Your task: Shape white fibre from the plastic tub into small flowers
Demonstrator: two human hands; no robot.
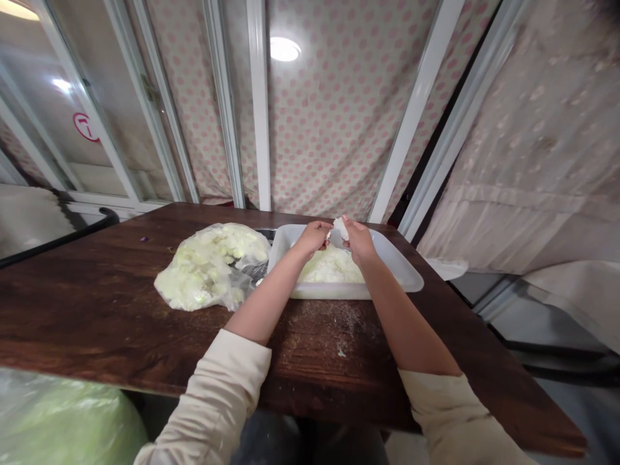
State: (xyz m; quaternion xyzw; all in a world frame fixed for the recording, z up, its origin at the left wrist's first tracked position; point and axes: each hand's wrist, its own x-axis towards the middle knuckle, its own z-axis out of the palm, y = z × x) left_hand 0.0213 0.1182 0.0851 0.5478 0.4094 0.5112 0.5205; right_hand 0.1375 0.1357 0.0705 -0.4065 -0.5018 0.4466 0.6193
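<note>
Both of my hands are above a white plastic tray (404, 278). My right hand (359, 239) is closed around a white, crumbly-surfaced cauliflower piece (340, 228). Just left of it, my left hand (314, 237) has its fingers pinched together, with a small white bit of cauliflower at the fingertips. Beneath the hands, a heap of pale cauliflower crumbs (332, 266) covers the tray's middle. Left of the tray lies a clear plastic bag (245, 271) full of pale yellow-white cauliflower florets (203, 258).
The dark wooden table (121, 323) has fine crumbs scattered near its front edge. A large bag with light green contents (68, 420) stands below at the left. Framed glass panels with a dotted curtain (334, 129) rise behind the table.
</note>
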